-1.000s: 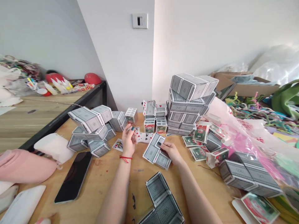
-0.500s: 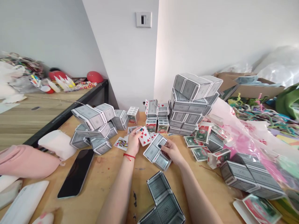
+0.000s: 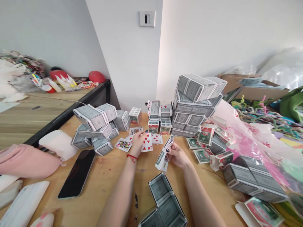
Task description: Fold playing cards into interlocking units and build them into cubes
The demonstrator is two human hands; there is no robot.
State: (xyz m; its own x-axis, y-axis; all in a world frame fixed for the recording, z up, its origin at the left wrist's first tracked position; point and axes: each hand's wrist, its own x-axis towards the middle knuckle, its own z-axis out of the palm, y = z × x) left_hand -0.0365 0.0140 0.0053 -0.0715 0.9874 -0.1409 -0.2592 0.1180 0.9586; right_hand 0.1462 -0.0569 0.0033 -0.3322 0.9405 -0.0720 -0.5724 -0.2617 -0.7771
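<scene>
My left hand [image 3: 136, 144], with a red string at the wrist, pinches a playing card with red hearts [image 3: 147, 142] just above the wooden table [image 3: 106, 176]. My right hand [image 3: 176, 155] grips a folded structure of grey-backed cards [image 3: 163, 156], tilted up on its edge. Loose face-up cards [image 3: 123, 144] lie on the table beside my left hand. An L-shaped open box of grey-backed cards [image 3: 163, 201] lies near me between my forearms.
A tall stack of card blocks [image 3: 194, 104] stands at the back, a lower pile [image 3: 97, 126] to the left. A black phone [image 3: 77, 173] and pink pouch [image 3: 26, 162] lie left. Card packs [image 3: 203, 148], pink plastic [image 3: 239, 135] and more blocks [image 3: 253, 181] fill the right.
My left hand picked a hearts card off the table and drew it toward me. My right hand tipped the folded card structure from flat up onto its edge.
</scene>
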